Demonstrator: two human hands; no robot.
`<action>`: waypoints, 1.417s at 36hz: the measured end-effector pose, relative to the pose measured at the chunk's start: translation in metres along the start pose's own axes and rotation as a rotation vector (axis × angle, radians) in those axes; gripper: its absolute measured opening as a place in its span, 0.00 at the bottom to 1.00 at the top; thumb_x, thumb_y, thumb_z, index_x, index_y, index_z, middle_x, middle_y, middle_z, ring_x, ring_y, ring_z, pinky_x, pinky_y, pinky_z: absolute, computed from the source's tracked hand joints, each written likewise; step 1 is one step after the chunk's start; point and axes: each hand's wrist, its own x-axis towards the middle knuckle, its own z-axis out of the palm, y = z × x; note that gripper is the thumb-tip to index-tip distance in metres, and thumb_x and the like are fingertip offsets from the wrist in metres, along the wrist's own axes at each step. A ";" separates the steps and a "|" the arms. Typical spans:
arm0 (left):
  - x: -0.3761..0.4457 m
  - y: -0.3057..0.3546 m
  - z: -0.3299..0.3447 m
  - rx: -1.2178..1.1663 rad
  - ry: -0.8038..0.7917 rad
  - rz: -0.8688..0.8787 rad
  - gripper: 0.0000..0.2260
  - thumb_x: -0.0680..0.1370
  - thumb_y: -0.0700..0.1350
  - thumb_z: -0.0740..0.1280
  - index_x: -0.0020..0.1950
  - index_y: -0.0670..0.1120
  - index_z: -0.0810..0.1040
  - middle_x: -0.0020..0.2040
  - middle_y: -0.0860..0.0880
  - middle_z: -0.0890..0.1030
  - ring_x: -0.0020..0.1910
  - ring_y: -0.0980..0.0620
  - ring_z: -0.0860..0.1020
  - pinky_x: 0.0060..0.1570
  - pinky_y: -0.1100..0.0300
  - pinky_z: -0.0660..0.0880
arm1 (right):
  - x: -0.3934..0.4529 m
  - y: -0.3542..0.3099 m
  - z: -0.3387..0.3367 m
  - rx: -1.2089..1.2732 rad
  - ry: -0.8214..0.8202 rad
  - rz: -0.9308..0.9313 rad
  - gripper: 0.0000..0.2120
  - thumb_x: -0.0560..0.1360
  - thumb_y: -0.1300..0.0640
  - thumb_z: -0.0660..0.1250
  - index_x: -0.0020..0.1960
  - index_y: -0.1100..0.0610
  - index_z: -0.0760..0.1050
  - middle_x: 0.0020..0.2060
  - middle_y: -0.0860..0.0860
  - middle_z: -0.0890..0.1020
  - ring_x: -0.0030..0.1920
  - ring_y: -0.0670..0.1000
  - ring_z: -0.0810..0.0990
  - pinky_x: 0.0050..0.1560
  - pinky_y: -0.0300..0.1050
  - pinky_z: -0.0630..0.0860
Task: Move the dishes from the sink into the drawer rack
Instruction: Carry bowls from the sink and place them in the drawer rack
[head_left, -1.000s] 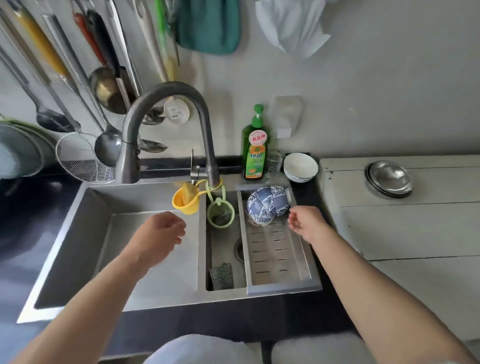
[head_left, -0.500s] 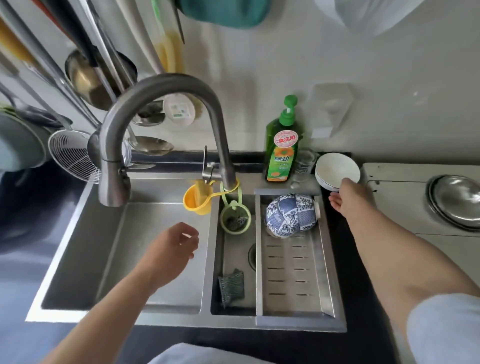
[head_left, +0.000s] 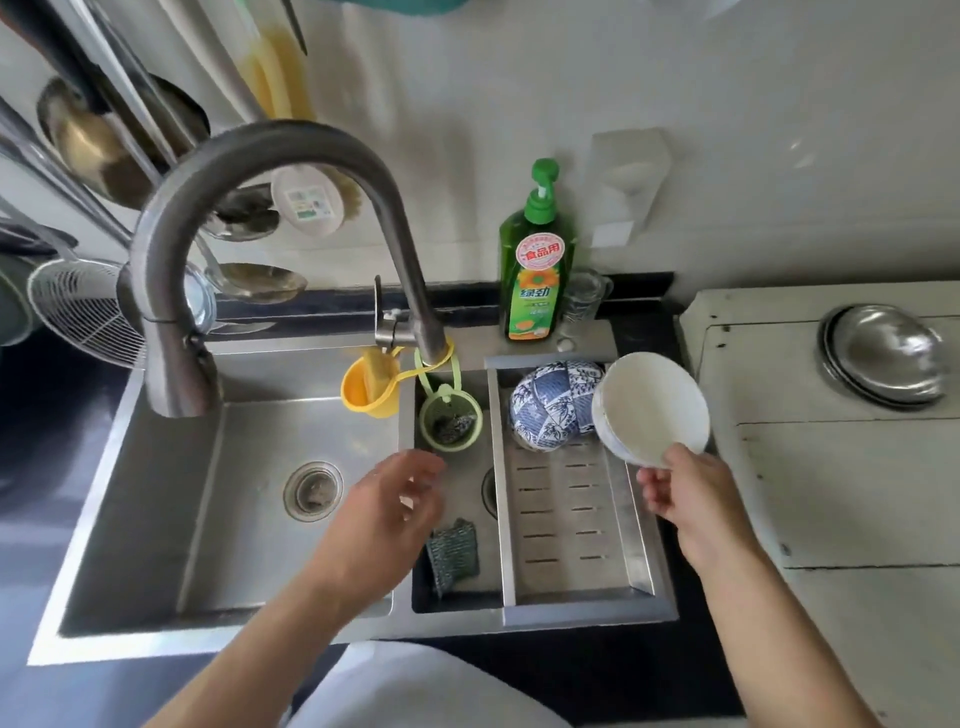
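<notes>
My right hand (head_left: 685, 493) pinches the near rim of a stack of white bowls (head_left: 652, 405), tilted with the hollow facing me, above the right side of the slotted steel drain tray (head_left: 566, 525). At the tray's far end, just left of the white bowls, lie blue-and-white patterned bowls (head_left: 550, 402), upside down. My left hand (head_left: 387, 506) hovers over the divider of the steel sink (head_left: 249, 499), fingers loosely spread and holding nothing.
A tall grey faucet (head_left: 171, 291) arches over the left basin. A yellow holder (head_left: 370, 391) and a green holder (head_left: 450, 422) hang from its base. Green dish soap (head_left: 537, 270) stands behind the tray. A scrub pad (head_left: 453, 552) lies in the small basin. Steel plates (head_left: 885, 353) sit on the white counter.
My right hand has lifted the white bowls from the counter behind the tray and brought them over the tray. The camera has moved closer. My left hand drifted slightly right.
</notes>
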 end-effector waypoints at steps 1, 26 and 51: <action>-0.003 0.000 0.005 0.060 -0.016 0.121 0.13 0.79 0.46 0.70 0.63 0.56 0.77 0.61 0.58 0.78 0.57 0.58 0.79 0.55 0.56 0.79 | -0.017 0.016 0.002 -0.034 -0.045 0.025 0.10 0.81 0.62 0.57 0.52 0.64 0.77 0.31 0.56 0.80 0.26 0.50 0.73 0.30 0.43 0.70; -0.035 -0.053 0.022 0.773 -0.160 0.278 0.13 0.60 0.41 0.79 0.36 0.53 0.78 0.32 0.55 0.78 0.33 0.48 0.80 0.50 0.54 0.77 | 0.034 0.015 0.049 -0.650 0.000 -0.402 0.23 0.77 0.55 0.70 0.70 0.58 0.72 0.56 0.55 0.79 0.58 0.59 0.79 0.57 0.49 0.76; -0.023 -0.051 0.028 0.764 -0.069 0.139 0.14 0.61 0.44 0.81 0.35 0.53 0.77 0.32 0.54 0.76 0.31 0.49 0.79 0.36 0.57 0.73 | 0.083 0.038 0.067 -0.743 0.012 -0.638 0.46 0.73 0.61 0.76 0.81 0.51 0.52 0.67 0.57 0.64 0.68 0.60 0.72 0.69 0.57 0.74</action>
